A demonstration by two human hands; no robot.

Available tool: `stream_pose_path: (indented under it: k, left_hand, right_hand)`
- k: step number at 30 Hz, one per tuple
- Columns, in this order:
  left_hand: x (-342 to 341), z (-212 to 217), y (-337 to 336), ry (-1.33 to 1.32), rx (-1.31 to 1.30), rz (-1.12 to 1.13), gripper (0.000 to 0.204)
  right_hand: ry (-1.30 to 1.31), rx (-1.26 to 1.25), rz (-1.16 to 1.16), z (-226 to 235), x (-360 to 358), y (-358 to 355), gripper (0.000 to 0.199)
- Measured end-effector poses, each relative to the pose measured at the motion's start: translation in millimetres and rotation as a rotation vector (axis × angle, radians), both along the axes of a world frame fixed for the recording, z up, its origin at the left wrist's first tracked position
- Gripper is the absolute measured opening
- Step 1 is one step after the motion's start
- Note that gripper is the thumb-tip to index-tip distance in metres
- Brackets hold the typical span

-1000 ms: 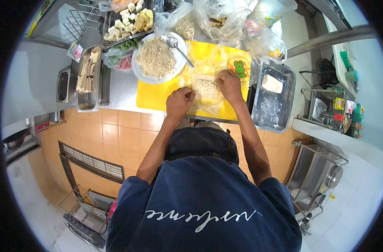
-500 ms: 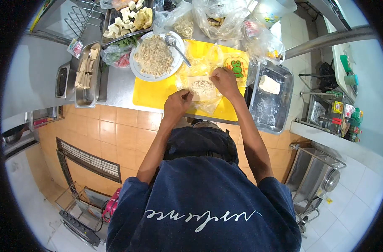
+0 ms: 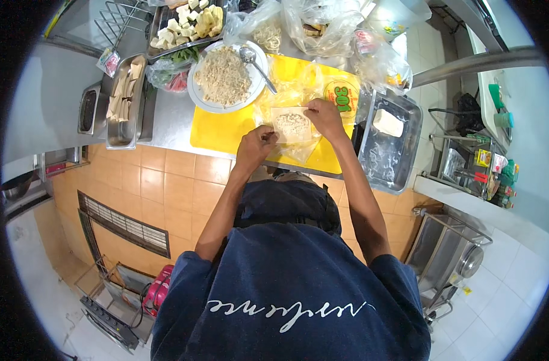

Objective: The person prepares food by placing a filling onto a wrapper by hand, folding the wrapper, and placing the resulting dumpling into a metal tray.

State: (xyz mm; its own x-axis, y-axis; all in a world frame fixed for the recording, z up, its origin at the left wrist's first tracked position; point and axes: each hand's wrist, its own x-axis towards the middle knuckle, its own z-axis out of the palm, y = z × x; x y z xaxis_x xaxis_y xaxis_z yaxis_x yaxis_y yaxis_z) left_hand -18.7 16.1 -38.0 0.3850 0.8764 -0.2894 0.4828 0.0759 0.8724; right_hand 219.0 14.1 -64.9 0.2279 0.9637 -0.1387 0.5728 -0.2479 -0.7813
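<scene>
Head view shows our left hand point(image 3: 254, 148) and right hand point(image 3: 326, 119) at opposite edges of the filled wrapper point(image 3: 294, 139) on the yellow board point(image 3: 219, 130), fingers point(image 3: 315, 107) narrow, though we cannot tell whether they grip.

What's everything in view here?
board: 1, yellow, on counter
sheet: 1, pale, over board
plate: 1, white, overlapping board
crumbly food: 2 heaps, beige, on sheet and plate
spoon: 1, silver, on plate
plastic bags: several, clear, behind board
right tray: 1, grey, beside board
block: 1, white, inside right tray
left tray: 1, silver, left side
strips: several, beige, inside it
chunks: many, pale, in rear tray
floor tiles: many, orange, below
hands: 2, bare, at sheet's edges
</scene>
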Motion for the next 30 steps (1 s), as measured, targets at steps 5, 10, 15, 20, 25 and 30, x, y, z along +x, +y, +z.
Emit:
stream_pose_path:
  k: [5, 10, 15, 20, 25, 30]
  left_hand:
    - [0.1, -3.3, 0.2, -0.031, -0.020, -0.005, 0.030]
    - [9.1, -1.5, -1.7, -0.141, -0.134, 0.009, 0.030]
    - [11.0, -4.9, 0.2, -0.108, -0.073, 0.019, 0.027]
    - [18.2, -1.7, 0.9, -0.110, -0.071, 0.016, 0.025]
    - [24.6, -0.5, 1.4, -0.150, -0.094, 0.002, 0.019]
    - [20.9, -12.2, -3.8, -0.178, 0.024, 0.074, 0.021]
  right_hand:
    - [0.025, -0.032, 0.025, 18.2, -8.2, -2.7, 0.018]
    - [0.174, 0.048, 0.013, 24.3, -19.8, -7.7, 0.019]
    - [0.142, 0.049, -0.044, 29.6, -20.8, -20.1, 0.019]
    - [0.158, 0.118, -0.047, 29.6, -37.7, -23.0, 0.018]
    - [0.061, 0.144, 0.034, 32.5, -43.7, -23.0, 0.018]
    - [0.182, 0.094, -0.054, 25.6, -26.2, -21.9, 0.019]
